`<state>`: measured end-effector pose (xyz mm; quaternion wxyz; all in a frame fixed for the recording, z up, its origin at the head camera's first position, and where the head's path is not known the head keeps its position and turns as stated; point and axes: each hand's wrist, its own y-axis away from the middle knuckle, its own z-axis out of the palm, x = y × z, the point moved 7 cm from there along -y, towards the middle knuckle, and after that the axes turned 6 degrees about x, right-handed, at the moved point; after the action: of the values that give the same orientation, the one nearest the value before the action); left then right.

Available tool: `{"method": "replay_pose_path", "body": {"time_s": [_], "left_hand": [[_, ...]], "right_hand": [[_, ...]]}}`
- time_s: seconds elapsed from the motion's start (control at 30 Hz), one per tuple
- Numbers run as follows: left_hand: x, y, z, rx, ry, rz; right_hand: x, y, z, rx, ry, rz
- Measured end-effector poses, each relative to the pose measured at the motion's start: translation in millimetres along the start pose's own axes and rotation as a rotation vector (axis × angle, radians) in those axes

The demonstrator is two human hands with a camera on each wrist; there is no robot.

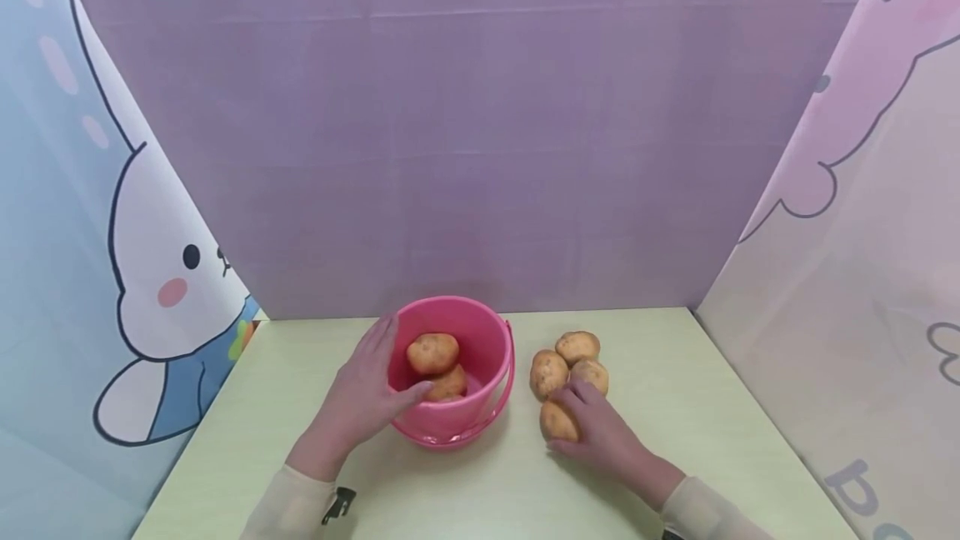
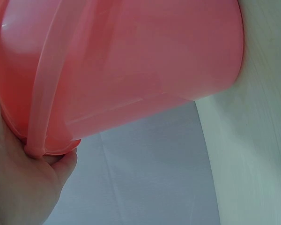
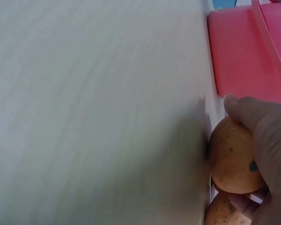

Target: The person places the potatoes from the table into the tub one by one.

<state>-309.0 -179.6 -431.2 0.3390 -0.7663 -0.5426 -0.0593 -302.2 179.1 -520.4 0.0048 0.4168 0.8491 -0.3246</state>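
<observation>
A pink bucket (image 1: 450, 419) stands upright on the table, its handle (image 1: 501, 407) lowered along the front right side. Inside lie potatoes, one (image 1: 432, 354) on top of another (image 1: 447, 384). My left hand (image 1: 365, 394) holds the bucket's rim at the left, thumb reaching across the front edge; the left wrist view shows this hand (image 2: 25, 187) at the rim by the handle's joint. Right of the bucket, my right hand (image 1: 600, 436) grips the nearest potato (image 1: 558, 422) between thumb and fingers. That potato (image 3: 235, 157) is low by the tabletop in the right wrist view.
Behind the gripped potato sit three more: one to the left (image 1: 548, 374), one at the back (image 1: 577, 347) and one to the right (image 1: 591, 375). The pale table (image 1: 720, 423) is bounded by a purple back panel (image 1: 480, 148) and printed side panels (image 1: 862, 315).
</observation>
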Motion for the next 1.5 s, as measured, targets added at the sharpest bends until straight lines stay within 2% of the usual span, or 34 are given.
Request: {"method": "replay_pose_path", "body": {"time_s": [0.13,0.53,1.07,1.5], "left_hand": [[-1.2,-0.2,0.6,0.009,0.008,0.004],[0.9,-0.8,-0.8,0.006,0.021,0.001],[-0.1,0.4,-1.8,0.009,0.012,0.006],[-0.5,0.5,-3.7,0.012,0.008,0.027]], "right_hand": [[0.6,1.5,2.4,0.000,-0.007,-0.007],[4.2,5.6,11.9,-0.103,-0.088,0.078],[6.7,6.2,10.1,-0.117,-0.186,0.166],[1.0,-4.2,-4.0,-0.074,-0.179,0.130]]}}
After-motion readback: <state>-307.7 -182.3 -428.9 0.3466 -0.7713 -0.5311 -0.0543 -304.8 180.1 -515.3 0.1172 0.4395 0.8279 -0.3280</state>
